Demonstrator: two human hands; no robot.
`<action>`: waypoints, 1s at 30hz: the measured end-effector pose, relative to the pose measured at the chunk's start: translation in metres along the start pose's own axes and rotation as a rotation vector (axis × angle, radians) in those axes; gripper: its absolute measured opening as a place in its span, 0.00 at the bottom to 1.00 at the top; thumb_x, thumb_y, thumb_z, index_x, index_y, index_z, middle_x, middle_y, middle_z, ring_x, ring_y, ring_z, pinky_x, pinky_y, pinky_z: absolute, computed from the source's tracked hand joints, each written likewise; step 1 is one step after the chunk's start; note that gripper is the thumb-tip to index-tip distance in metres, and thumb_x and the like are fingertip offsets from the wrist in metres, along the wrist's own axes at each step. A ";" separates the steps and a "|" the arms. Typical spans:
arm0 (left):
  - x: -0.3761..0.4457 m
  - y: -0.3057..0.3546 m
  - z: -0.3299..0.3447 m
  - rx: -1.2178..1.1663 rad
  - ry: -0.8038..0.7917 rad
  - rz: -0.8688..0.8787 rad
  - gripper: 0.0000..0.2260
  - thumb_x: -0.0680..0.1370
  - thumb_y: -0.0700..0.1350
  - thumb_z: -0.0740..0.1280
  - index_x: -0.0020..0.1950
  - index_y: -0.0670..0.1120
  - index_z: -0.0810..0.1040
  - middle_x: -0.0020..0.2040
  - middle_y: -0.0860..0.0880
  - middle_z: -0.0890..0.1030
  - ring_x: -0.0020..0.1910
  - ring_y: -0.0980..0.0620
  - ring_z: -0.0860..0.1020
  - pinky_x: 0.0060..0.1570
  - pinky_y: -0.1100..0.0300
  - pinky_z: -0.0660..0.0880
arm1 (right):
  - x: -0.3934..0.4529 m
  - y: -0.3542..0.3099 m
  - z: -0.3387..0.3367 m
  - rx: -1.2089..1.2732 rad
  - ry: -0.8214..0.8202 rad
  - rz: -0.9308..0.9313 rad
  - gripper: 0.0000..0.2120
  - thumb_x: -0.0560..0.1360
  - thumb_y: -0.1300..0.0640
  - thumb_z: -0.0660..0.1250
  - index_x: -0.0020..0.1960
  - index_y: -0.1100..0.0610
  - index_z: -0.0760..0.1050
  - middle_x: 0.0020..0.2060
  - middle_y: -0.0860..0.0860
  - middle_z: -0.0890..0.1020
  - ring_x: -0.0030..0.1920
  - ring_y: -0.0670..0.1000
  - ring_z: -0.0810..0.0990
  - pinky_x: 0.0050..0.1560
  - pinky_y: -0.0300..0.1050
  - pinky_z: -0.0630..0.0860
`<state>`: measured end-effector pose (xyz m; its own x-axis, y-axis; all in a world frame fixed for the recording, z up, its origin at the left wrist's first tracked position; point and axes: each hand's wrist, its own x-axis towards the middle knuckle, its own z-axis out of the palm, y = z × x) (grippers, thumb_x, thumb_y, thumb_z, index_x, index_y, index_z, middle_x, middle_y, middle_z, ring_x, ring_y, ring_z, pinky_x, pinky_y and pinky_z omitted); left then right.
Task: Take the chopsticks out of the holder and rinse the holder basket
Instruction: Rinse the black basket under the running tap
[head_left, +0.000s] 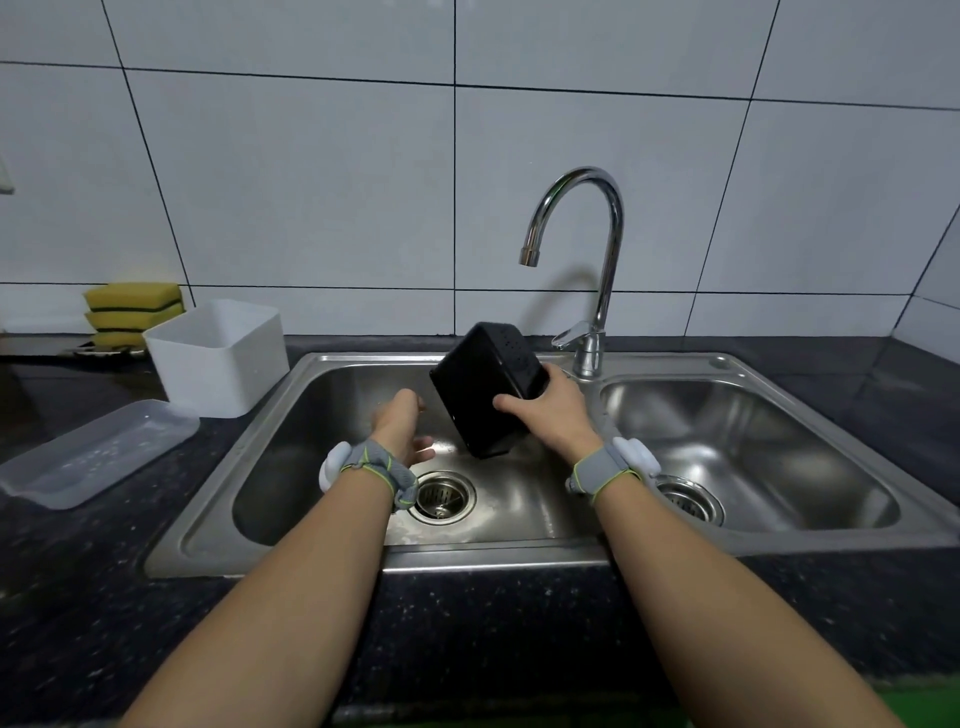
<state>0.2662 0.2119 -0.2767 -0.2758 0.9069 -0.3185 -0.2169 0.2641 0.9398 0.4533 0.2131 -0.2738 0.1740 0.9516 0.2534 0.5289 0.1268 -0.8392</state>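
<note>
The black holder basket (480, 389) hangs tilted over the left sink basin (332, 415), its perforated bottom turned up toward the faucet. My right hand (553, 410) grips it at its right side, fingers wrapped round the edge. My left hand (402, 428) hovers just left of the basket above the basin, fingers relaxed and holding nothing, not touching the basket. The white outer holder (221, 358) stands on the counter left of the sink. No chopsticks are in sight.
The faucet (587, 249) arches over the sink divider with no water running. A second basin (743, 441) lies to the right. A clear plastic tray (93, 457) rests on the dark counter at the left. Yellow sponges (132, 312) are stacked by the wall.
</note>
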 end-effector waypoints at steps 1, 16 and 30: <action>0.000 0.000 0.000 0.002 0.000 0.003 0.07 0.76 0.41 0.59 0.53 0.43 0.73 0.53 0.41 0.70 0.32 0.46 0.72 0.35 0.55 0.73 | 0.000 -0.001 0.000 -0.021 -0.007 0.002 0.34 0.59 0.44 0.78 0.62 0.53 0.75 0.56 0.52 0.80 0.58 0.53 0.79 0.61 0.47 0.76; 0.003 -0.001 0.000 0.033 0.006 0.023 0.08 0.76 0.42 0.60 0.53 0.43 0.74 0.51 0.41 0.71 0.31 0.47 0.71 0.34 0.55 0.73 | -0.008 -0.008 0.007 -0.167 -0.008 -0.054 0.32 0.57 0.42 0.76 0.57 0.52 0.73 0.54 0.57 0.77 0.53 0.57 0.77 0.54 0.47 0.75; 0.003 -0.001 0.000 0.030 -0.041 0.018 0.05 0.76 0.43 0.60 0.48 0.44 0.74 0.50 0.41 0.71 0.32 0.47 0.72 0.34 0.55 0.73 | -0.009 -0.009 0.006 -0.137 0.016 -0.002 0.32 0.58 0.44 0.76 0.59 0.53 0.73 0.55 0.56 0.75 0.54 0.57 0.77 0.57 0.46 0.75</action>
<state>0.2655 0.2143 -0.2789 -0.2405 0.9242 -0.2968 -0.1839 0.2568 0.9488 0.4414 0.2046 -0.2713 0.1860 0.9466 0.2634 0.6377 0.0877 -0.7653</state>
